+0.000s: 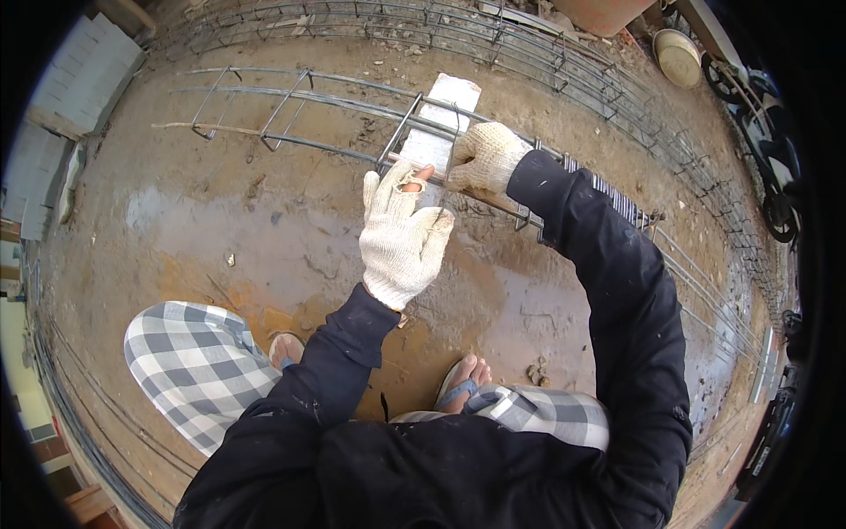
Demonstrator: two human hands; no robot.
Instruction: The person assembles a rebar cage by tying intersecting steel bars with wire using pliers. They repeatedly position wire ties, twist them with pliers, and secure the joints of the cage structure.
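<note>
A long rebar cage [330, 151] lies across the ground in front of me, its bars joined by square stirrups. My left hand [401, 234], in a knitted white glove, is at the near bar with its fingers stretched apart. One bare fingertip pokes through a tear in that glove. My right hand [486, 159], also gloved, is closed round the side of a steel stirrup [456, 119] on the cage. Its fingertips are partly hidden. Beneath the cage, between the hands, lies a white block [451, 92]. Right of my right wrist, several stirrups [617, 196] sit bunched on the bars.
Another rebar cage [564, 66] curves along the far side and right. Wet, muddy ground [211, 207] spreads around my sandalled feet. Pale blocks [75, 75] are stacked at far left. A basin [677, 58] and a motorbike [767, 141] stand at far right; long rods [75, 388] lie at left.
</note>
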